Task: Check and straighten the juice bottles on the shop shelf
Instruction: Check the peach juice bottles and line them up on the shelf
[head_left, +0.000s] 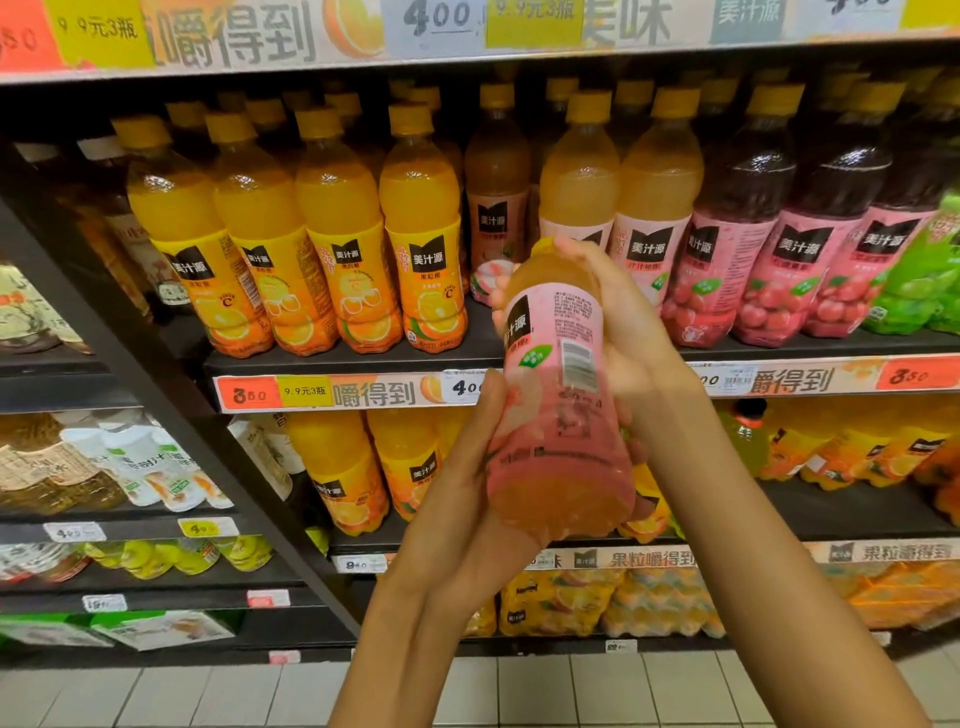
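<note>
The shelf runs across the view, its black board fronted by a price strip with red and yellow tags. On it stand rows of juice bottles, caps yellow: four orange bottles at the left end, then peach bottles behind the hands, then dark red bottles and a green-labelled one at the right end. All of these stand upright, labels facing out. Below the shelf sit more orange bottles (some leaning), and lower still, wrapped multipacks. Left of the shelf, past a slanted black upright, are other drinks with pale labels.

In front of the shelf, off its board, a pink-labelled peach bottle is held in the air, tilted, its cap toward the shelf and its base toward the camera, barcode side showing. The left hand cups the lower body, thumb along the left side, fingers wrapped behind. The right hand grips the neck and upper body, fingers curled over the cap end.
</note>
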